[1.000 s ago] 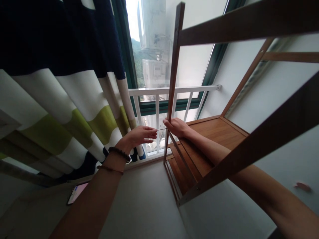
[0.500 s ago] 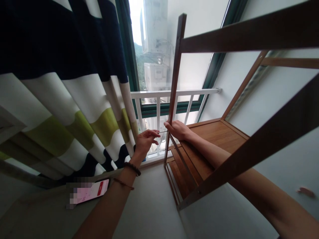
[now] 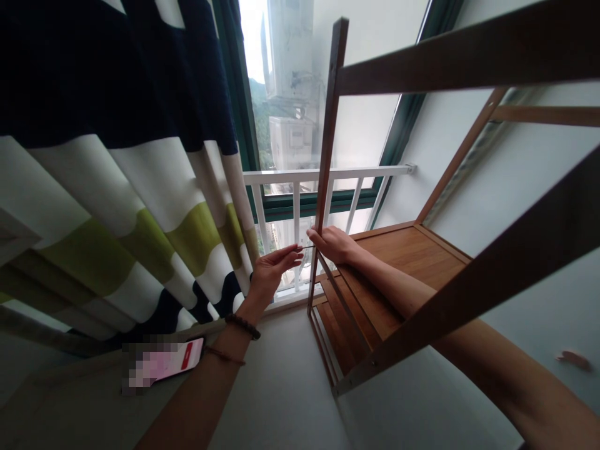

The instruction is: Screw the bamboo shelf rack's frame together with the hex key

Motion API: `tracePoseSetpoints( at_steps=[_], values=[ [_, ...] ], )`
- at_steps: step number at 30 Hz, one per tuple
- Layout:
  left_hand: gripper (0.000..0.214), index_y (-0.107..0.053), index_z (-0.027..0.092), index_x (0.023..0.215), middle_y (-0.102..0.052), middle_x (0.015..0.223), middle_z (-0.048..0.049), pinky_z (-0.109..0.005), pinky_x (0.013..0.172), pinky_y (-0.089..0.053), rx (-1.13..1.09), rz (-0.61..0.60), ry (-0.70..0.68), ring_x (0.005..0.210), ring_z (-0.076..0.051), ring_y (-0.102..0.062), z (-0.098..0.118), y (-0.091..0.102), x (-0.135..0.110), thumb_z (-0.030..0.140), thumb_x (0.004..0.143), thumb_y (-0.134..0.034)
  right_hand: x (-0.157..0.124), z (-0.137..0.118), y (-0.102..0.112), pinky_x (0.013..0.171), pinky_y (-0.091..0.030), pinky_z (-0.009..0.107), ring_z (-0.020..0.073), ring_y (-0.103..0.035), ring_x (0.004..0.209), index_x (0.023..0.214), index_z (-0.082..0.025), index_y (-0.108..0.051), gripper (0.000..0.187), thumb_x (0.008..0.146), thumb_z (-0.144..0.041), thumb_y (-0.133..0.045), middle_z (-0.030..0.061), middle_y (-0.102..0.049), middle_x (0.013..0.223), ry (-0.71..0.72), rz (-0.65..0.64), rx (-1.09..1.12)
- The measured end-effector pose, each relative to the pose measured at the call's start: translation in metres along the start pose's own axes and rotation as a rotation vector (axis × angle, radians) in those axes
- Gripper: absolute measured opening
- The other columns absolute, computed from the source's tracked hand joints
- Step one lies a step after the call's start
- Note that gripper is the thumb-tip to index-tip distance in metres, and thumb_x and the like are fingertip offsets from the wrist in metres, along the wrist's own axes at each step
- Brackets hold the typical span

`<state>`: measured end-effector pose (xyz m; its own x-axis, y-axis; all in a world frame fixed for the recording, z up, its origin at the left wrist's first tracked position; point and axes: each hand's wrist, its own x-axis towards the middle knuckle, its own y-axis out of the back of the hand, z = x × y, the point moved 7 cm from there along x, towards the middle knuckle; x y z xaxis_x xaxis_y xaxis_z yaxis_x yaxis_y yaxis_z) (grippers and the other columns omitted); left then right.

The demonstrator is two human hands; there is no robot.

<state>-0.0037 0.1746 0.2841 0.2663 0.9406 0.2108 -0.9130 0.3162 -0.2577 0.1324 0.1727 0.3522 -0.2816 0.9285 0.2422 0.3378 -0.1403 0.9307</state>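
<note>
A brown wooden shelf rack stands to the right, in front of a window. My right hand is closed round the rack's front left post, at the level of the upper shelf board. My left hand is just left of that post, its fingertips pinched on a thin metal rod or tool that points at the post. A bead bracelet and a thin band sit on my left wrist.
A striped blue, white and green curtain hangs at the left. A white railing crosses the window behind the rack. A phone with a lit screen lies at lower left. White wall runs along the right.
My left hand has turned palm up and drawn its fingers into a pinch on the thin rod beside the post. My right hand has stayed on the post. The view has shifted slightly.
</note>
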Motion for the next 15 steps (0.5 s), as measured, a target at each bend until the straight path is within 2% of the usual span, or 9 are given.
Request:
tracePoseSetpoints(
  at_steps=[3,6,8,10,15],
  values=[
    [0.024,-0.07,0.019,0.088,-0.065,0.089,-0.0056,-0.032,0.076,-0.048,0.332,0.061,-0.221,0.081,-0.016,-0.059,0.017,0.006,0.003,0.03,0.066,-0.069,0.0,0.0,0.0,0.061,-0.032,0.025,0.0147,-0.048,0.062,0.077,-0.016,-0.054,0.053,0.09,-0.046,-0.012,0.0042,-0.055,0.065,-0.007,-0.009,0.003],
    [0.016,-0.071,0.023,0.081,-0.06,0.08,-0.003,-0.028,0.071,-0.044,0.69,0.096,-0.482,0.076,-0.015,-0.055,0.04,0.002,-0.002,0.032,0.069,-0.066,0.0,-0.002,0.0,0.06,-0.032,0.025,0.0143,-0.047,0.06,0.077,-0.016,-0.054,0.052,0.09,-0.045,-0.013,0.0039,-0.054,0.065,-0.003,-0.014,0.005],
    [0.015,-0.071,0.023,0.08,-0.059,0.075,-0.0025,-0.027,0.067,-0.043,0.788,0.077,-0.516,0.071,-0.014,-0.053,0.046,-0.003,-0.005,0.033,0.071,-0.063,-0.001,-0.003,0.001,0.059,-0.032,0.025,0.0141,-0.046,0.059,0.076,-0.016,-0.054,0.052,0.09,-0.045,-0.012,0.0036,-0.054,0.065,0.004,-0.015,0.009],
    [0.02,-0.071,0.021,0.082,-0.061,0.072,-0.0032,-0.027,0.063,-0.043,0.748,0.068,-0.391,0.066,-0.013,-0.054,0.044,-0.004,-0.005,0.036,0.072,-0.061,-0.001,-0.004,0.002,0.059,-0.032,0.025,0.0141,-0.047,0.059,0.077,-0.016,-0.054,0.052,0.09,-0.044,-0.012,0.0037,-0.054,0.065,0.003,-0.017,0.011],
    [0.035,-0.067,0.014,0.085,-0.068,0.078,-0.0094,-0.023,0.054,-0.041,0.321,0.073,0.144,0.072,-0.017,-0.061,0.019,0.001,-0.002,0.044,0.069,-0.062,-0.001,-0.003,0.003,0.059,-0.032,0.025,0.0148,-0.048,0.062,0.078,-0.015,-0.055,0.052,0.09,-0.044,-0.013,0.0044,-0.056,0.067,-0.017,-0.02,-0.002]
  ],
)
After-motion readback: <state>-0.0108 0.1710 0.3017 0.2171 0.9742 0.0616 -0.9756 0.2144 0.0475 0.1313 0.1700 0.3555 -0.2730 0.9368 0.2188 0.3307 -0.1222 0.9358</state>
